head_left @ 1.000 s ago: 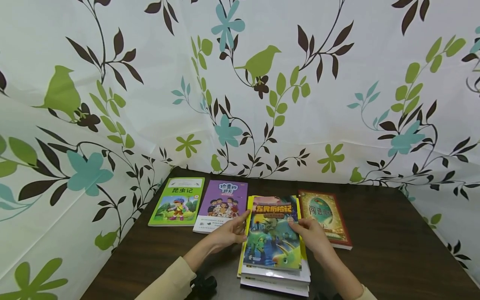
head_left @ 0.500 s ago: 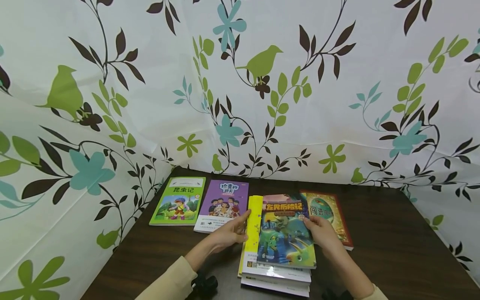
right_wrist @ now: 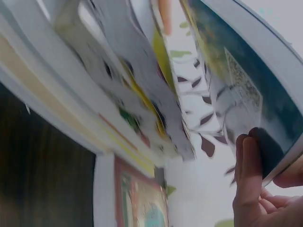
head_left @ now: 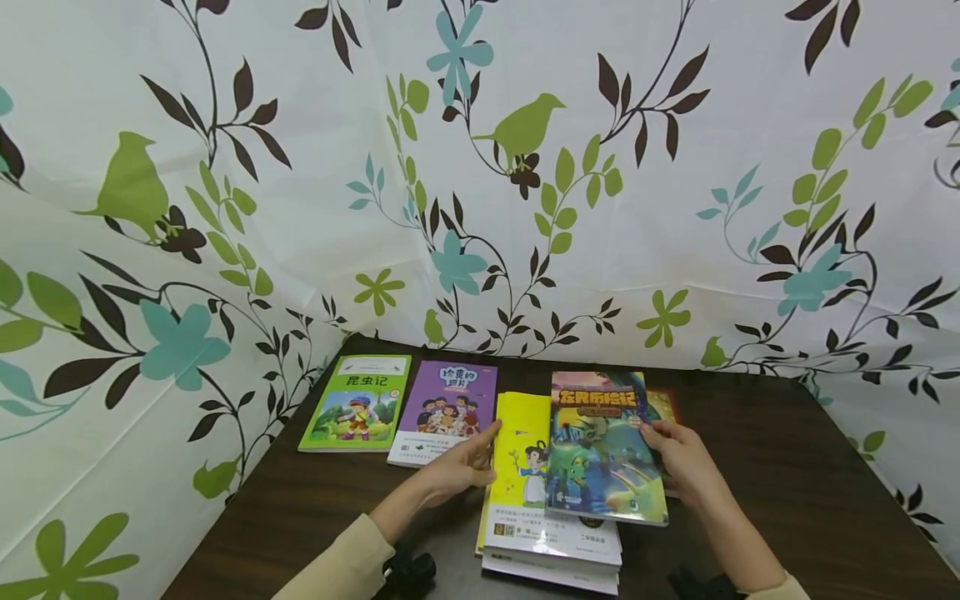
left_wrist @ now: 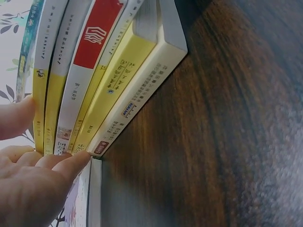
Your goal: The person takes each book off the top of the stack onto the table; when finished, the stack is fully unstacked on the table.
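My right hand (head_left: 686,462) pinches the right edge of a paperback book (head_left: 600,450) with green dinosaurs on its cover. In the right wrist view the fingers (right_wrist: 248,163) lie under the book's back cover (right_wrist: 270,94), with the thumb on the other side. That book is lifted off the stack and overlaps its right part in the head view. The topmost book on the stack is yellow and white (head_left: 521,467), with a drawn figure. My left hand (head_left: 453,467) rests against the stack's left side, its fingers (left_wrist: 71,163) extended along the spines (left_wrist: 106,94).
Behind the stack to the left lie a green book (head_left: 354,404) and a purple book (head_left: 446,408). A red-bordered book (head_left: 663,406) lies at the right, mostly covered by the dinosaur book and right hand. A patterned cloth (head_left: 525,208) hangs behind the dark wooden table (head_left: 787,500).
My right hand has lifted the dinosaur book from the stack and moved it right, uncovering the yellow book. The left hand has stayed at the stack's side.
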`<action>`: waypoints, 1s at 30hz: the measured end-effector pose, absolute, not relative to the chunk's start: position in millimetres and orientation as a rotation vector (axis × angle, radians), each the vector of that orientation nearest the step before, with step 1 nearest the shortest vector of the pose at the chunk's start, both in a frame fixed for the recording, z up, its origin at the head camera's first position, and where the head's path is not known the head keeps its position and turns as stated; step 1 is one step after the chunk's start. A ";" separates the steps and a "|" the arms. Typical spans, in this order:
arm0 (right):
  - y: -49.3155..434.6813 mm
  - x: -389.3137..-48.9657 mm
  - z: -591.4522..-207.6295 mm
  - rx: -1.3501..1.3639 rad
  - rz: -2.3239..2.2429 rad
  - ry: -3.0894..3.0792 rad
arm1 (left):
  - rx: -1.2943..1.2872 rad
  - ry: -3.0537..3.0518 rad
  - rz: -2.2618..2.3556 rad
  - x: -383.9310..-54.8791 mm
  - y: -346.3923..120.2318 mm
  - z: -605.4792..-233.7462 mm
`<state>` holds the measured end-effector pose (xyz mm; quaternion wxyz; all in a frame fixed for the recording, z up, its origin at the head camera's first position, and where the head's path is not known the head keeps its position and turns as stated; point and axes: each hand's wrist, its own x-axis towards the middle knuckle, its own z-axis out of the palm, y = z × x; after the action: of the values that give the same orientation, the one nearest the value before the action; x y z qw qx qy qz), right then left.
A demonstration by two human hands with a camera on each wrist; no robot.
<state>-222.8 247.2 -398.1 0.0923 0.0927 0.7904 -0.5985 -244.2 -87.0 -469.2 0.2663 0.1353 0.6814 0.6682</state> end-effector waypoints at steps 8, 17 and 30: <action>281.0 -228.7 -389.1 0.262 -1.898 2.248 | 0.371 1.854 1.807 -245.8 -88.2 -467.8; 320.7 -233.4 -389.4 0.319 -1.886 2.271 | 0.362 1.862 1.807 -245.3 -88.6 -469.0; 401.2 -242.3 -405.3 0.425 -1.773 2.404 | 0.360 1.846 1.808 -245.3 -87.2 -468.5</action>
<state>-242.3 401.2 -405.3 0.0622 0.1405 0.7953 -0.5864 -245.3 -87.2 -468.5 0.2632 0.1332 0.6825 0.6687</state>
